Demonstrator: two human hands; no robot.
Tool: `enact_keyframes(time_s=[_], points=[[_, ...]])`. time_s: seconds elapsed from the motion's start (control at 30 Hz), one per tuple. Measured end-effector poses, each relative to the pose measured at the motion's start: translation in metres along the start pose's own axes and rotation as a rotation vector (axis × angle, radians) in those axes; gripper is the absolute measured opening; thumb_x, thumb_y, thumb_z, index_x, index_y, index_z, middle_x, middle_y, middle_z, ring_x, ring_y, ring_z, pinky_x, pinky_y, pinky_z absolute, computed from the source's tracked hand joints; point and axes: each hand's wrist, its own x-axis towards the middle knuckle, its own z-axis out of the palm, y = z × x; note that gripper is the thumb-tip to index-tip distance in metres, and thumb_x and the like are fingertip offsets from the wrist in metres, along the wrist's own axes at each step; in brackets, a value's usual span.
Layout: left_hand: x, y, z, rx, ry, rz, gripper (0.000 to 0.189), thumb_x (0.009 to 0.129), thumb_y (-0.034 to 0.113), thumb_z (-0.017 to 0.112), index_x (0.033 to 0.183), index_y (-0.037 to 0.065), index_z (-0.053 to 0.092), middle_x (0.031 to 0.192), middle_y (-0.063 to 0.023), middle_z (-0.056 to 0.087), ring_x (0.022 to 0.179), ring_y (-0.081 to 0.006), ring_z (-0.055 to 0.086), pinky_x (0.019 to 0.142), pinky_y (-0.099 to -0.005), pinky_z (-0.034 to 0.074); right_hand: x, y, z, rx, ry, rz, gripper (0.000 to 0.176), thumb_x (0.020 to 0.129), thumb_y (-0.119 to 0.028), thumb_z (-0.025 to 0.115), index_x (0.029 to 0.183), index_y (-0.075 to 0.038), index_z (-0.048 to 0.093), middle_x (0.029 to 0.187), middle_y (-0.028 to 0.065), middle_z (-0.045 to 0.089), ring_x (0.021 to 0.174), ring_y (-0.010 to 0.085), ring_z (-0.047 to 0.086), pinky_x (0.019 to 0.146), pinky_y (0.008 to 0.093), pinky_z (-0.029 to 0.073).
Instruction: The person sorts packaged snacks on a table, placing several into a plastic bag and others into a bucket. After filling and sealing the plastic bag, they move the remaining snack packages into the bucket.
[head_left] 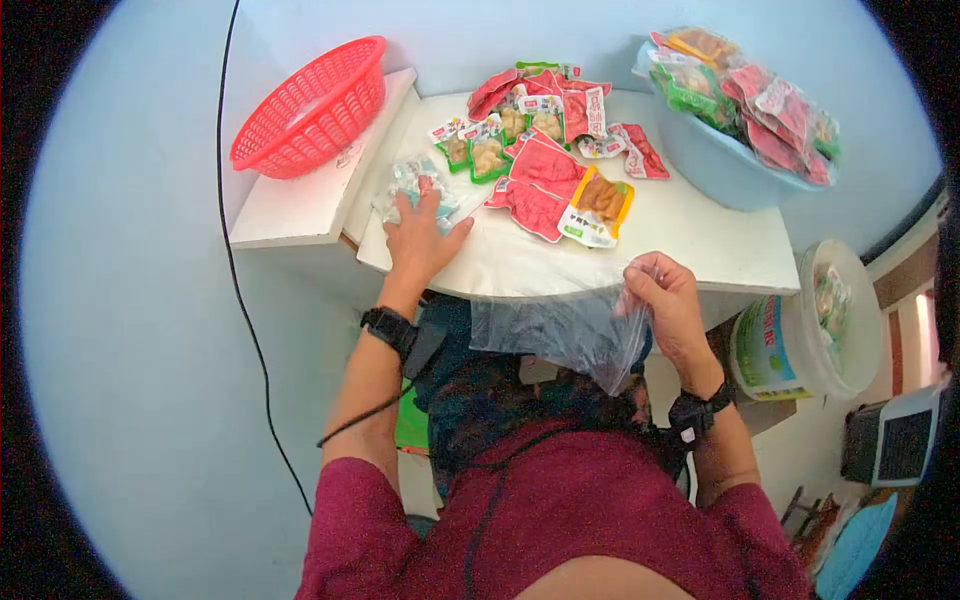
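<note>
My right hand (660, 300) is closed on the edge of a clear plastic bag (560, 325), which hangs over the front edge of the white table (700, 245). My left hand (423, 235) has its fingers spread and touches a small pile of clear, bluish-white packets (408, 185) at the table's left side. Between and beyond the hands lie several red packets (545, 165), green-edged packets (487, 155) and one yellow-edged packet (603, 205).
A red plastic basket (320, 115) rests tilted on a white board (290, 215) at the left. A light blue basin (710, 165) heaped with packets stands at the back right. Below it is a white bucket (770, 350) with packets inside. A black cable (240, 290) hangs at the left.
</note>
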Motion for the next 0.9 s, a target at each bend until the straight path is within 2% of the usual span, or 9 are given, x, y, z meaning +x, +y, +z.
enact_keyframes(time_s=[0.07, 0.17, 0.27, 0.37, 0.47, 0.57, 0.77, 0.9], points=[[0.01, 0.009, -0.007, 0.057, -0.156, -0.077, 0.071, 0.081, 0.045, 0.068, 0.143, 0.023, 0.043, 0.149, -0.0236, 0.031, 0.134, -0.049, 0.033, 0.1, -0.0639, 0.036, 0.0, -0.002, -0.003, 0.002, 0.004, 0.005, 0.011, 0.092, -0.011, 0.063, 0.092, 0.0, 0.061, 0.068, 0.0056, 0.062, 0.059, 0.0147, 0.061, 0.058, 0.0276, 0.05], [0.035, -0.014, 0.009, 0.046, -0.253, -0.068, 0.067, 0.082, 0.04, 0.068, 0.142, 0.024, 0.045, 0.149, -0.0245, 0.031, 0.134, -0.0504, 0.033, 0.104, -0.0602, 0.035, 0.0, -0.004, -0.006, 0.012, 0.01, -0.003, 0.009, 0.091, -0.009, 0.064, 0.092, -0.001, 0.061, 0.069, 0.005, 0.062, 0.059, 0.0146, 0.061, 0.058, 0.0278, 0.05], [0.051, -0.032, 0.01, 0.006, -0.274, -0.026, 0.063, 0.083, 0.027, 0.065, 0.143, 0.024, 0.045, 0.149, -0.0254, 0.033, 0.136, -0.0473, 0.033, 0.107, -0.0572, 0.033, 0.003, -0.007, -0.008, 0.019, 0.02, 0.003, 0.008, 0.091, -0.009, 0.064, 0.09, -0.001, 0.061, 0.07, 0.0042, 0.062, 0.059, 0.0144, 0.061, 0.058, 0.0278, 0.051], [0.07, -0.048, 0.015, 0.027, -0.283, 0.076, 0.065, 0.081, 0.014, 0.062, 0.143, 0.024, 0.045, 0.147, -0.026, 0.035, 0.136, -0.0432, 0.035, 0.107, -0.0539, 0.034, 0.007, -0.009, -0.007, 0.012, 0.008, 0.02, 0.009, 0.092, -0.01, 0.064, 0.089, -0.002, 0.061, 0.07, 0.004, 0.062, 0.059, 0.0143, 0.061, 0.058, 0.0278, 0.051], [0.087, -0.047, 0.014, 0.113, -0.3, 0.091, 0.081, 0.079, 0.004, 0.063, 0.149, 0.033, 0.033, 0.146, -0.0296, 0.037, 0.131, -0.0463, 0.041, 0.108, -0.0463, 0.039, 0.011, -0.009, -0.005, 0.018, -0.016, 0.019, 0.009, 0.092, -0.01, 0.064, 0.089, -0.002, 0.061, 0.07, 0.004, 0.062, 0.059, 0.0144, 0.061, 0.058, 0.028, 0.051], [0.106, -0.05, 0.022, 0.032, -0.29, 0.089, 0.068, 0.082, 0.001, 0.055, 0.144, 0.028, 0.044, 0.149, -0.0256, 0.034, 0.135, -0.0434, 0.038, 0.109, -0.0536, 0.033, 0.013, -0.008, -0.005, 0.057, -0.034, 0.012, 0.01, 0.092, -0.01, 0.064, 0.089, -0.002, 0.061, 0.07, 0.0047, 0.062, 0.059, 0.015, 0.061, 0.059, 0.0288, 0.051], [0.144, -0.063, 0.046, -0.004, -0.21, 0.131, 0.069, 0.086, -0.004, 0.049, 0.143, 0.034, 0.045, 0.15, -0.0217, 0.035, 0.128, -0.0484, 0.044, 0.111, -0.0489, 0.034, 0.011, -0.017, -0.005, 0.102, -0.013, 0.058, 0.01, 0.092, -0.009, 0.063, 0.09, 0.0, 0.059, 0.069, 0.0066, 0.061, 0.06, 0.0173, 0.061, 0.06, 0.0313, 0.052], [0.156, -0.059, 0.045, -0.023, -0.181, 0.183, 0.072, 0.084, -0.008, 0.048, 0.142, 0.034, 0.046, 0.147, -0.0213, 0.041, 0.124, -0.046, 0.047, 0.108, -0.0471, 0.039, 0.012, -0.015, -0.007, 0.123, -0.016, 0.062, 0.009, 0.092, -0.008, 0.062, 0.091, 0.0, 0.058, 0.069, 0.0069, 0.06, 0.06, 0.0182, 0.06, 0.06, 0.0327, 0.053]])
